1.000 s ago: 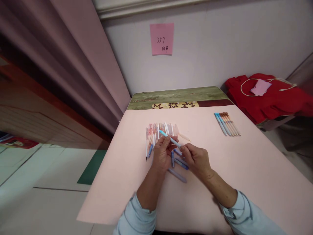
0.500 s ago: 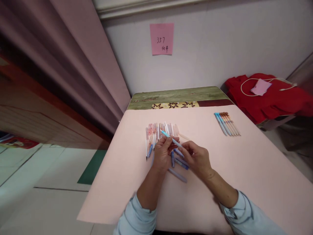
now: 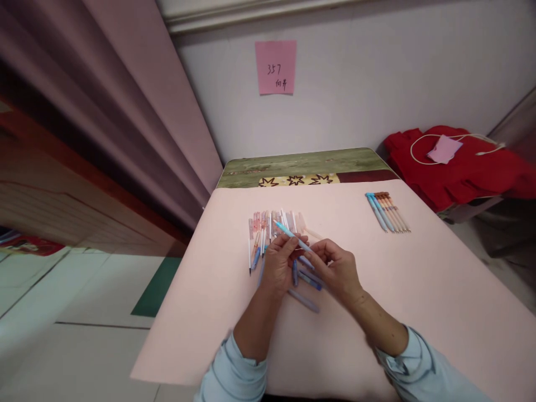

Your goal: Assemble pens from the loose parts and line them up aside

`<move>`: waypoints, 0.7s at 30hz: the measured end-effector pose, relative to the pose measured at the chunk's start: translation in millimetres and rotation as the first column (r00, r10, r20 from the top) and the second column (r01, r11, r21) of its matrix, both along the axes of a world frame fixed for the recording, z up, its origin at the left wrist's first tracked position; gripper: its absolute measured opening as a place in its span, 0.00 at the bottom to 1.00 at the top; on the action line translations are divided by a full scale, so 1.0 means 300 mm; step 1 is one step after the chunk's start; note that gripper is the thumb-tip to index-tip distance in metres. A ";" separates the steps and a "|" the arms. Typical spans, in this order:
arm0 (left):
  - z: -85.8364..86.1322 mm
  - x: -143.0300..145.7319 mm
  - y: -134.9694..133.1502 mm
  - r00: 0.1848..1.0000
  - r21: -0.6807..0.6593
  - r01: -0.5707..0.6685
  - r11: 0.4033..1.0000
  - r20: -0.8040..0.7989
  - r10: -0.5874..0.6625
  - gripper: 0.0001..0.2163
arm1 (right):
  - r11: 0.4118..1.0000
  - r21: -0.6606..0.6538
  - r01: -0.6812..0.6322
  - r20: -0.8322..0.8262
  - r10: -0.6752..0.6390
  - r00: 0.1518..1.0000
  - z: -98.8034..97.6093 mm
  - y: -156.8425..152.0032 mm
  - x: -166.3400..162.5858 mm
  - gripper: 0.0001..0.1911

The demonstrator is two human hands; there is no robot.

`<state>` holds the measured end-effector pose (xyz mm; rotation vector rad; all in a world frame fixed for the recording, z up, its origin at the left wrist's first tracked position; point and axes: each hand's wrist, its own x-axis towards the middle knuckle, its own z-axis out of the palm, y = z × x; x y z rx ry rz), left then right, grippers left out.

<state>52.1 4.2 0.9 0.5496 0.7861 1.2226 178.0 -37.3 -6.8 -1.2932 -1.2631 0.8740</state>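
Note:
A light-blue pen (image 3: 285,229) slants between my two hands above the table. My left hand (image 3: 280,261) pinches it around the middle, its pale tip end pointing up and left. The fingers of my right hand (image 3: 336,265) are closed on the pen's lower right end. Behind and below the hands lies a spread of pen parts: clear and pinkish barrels (image 3: 262,219), thin white refills (image 3: 250,257) with dark tips, and blue pieces (image 3: 310,280). A greyish-blue barrel (image 3: 304,300) lies nearest me, partly covered by my left wrist.
A neat row of pens (image 3: 387,213), blue at the left and brown-topped beside them, lies at the right on the pink-covered table (image 3: 419,290). Beyond the right edge, red cloth (image 3: 460,176) carries a cable and a pink note (image 3: 444,149). A curtain (image 3: 154,100) hangs at the left.
Both hands keep nearly the same place and grip on the pen. The whole view shifts very slightly.

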 end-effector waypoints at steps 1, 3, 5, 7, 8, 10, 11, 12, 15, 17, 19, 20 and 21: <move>0.001 -0.002 0.000 1.000 0.000 0.000 1.000 -0.013 0.000 0.11 | 1.000 -0.001 -0.012 -0.002 0.012 1.000 -0.002 -0.001 0.000 0.12; 0.002 -0.007 0.001 1.000 0.007 0.003 1.000 -0.031 -0.002 0.10 | 0.999 -0.032 -0.040 -0.041 0.039 0.998 -0.004 -0.002 0.001 0.14; 0.000 -0.012 0.001 0.999 0.027 0.015 1.000 -0.043 -0.013 0.09 | 0.992 -0.100 -0.083 -0.112 0.072 0.991 -0.002 0.001 0.005 0.16; -0.003 -0.016 -0.001 0.998 0.052 0.034 0.998 -0.045 -0.031 0.09 | 0.972 -0.172 -0.162 -0.207 0.125 0.970 0.003 0.007 0.012 0.18; -0.004 -0.016 -0.003 0.998 0.062 0.046 0.997 -0.043 -0.043 0.08 | 0.957 -0.200 -0.211 -0.262 0.155 0.953 0.006 0.010 0.017 0.19; -0.003 -0.013 -0.009 0.997 0.074 0.069 0.995 -0.033 -0.067 0.08 | 0.923 -0.229 -0.311 -0.371 0.212 0.904 0.011 0.015 0.025 0.19; -0.002 -0.010 -0.011 0.997 0.077 0.077 0.994 -0.025 -0.075 0.08 | 0.908 -0.232 -0.349 -0.414 0.232 0.880 0.014 0.018 0.028 0.20; 0.000 -0.009 -0.012 0.997 0.077 0.081 0.994 -0.016 -0.080 0.08 | 0.898 -0.233 -0.373 -0.443 0.244 0.863 0.017 0.019 0.031 0.20; 0.010 -0.024 0.001 0.999 0.067 0.043 0.997 0.024 -0.045 0.09 | 0.908 -0.226 -0.354 -0.419 0.238 0.876 0.028 0.022 0.038 0.19; 0.019 -0.058 0.024 0.995 0.050 -0.052 0.997 0.088 0.048 0.10 | 0.946 -0.200 -0.256 -0.340 0.178 0.923 0.035 0.025 0.046 0.19; 0.029 -0.106 0.050 0.965 0.017 -0.173 0.985 0.202 0.166 0.11 | 0.980 -0.159 -0.123 -0.250 0.081 0.965 0.038 0.030 0.060 0.19; 0.033 -0.132 0.062 0.944 0.001 -0.195 0.981 0.272 0.187 0.10 | 0.988 -0.143 -0.064 -0.203 0.034 0.979 0.037 0.033 0.068 0.19; 0.037 -0.155 0.071 0.923 -0.006 -0.193 0.981 0.338 0.184 0.10 | 0.991 -0.130 -0.018 -0.154 -0.003 0.988 0.035 0.036 0.078 0.18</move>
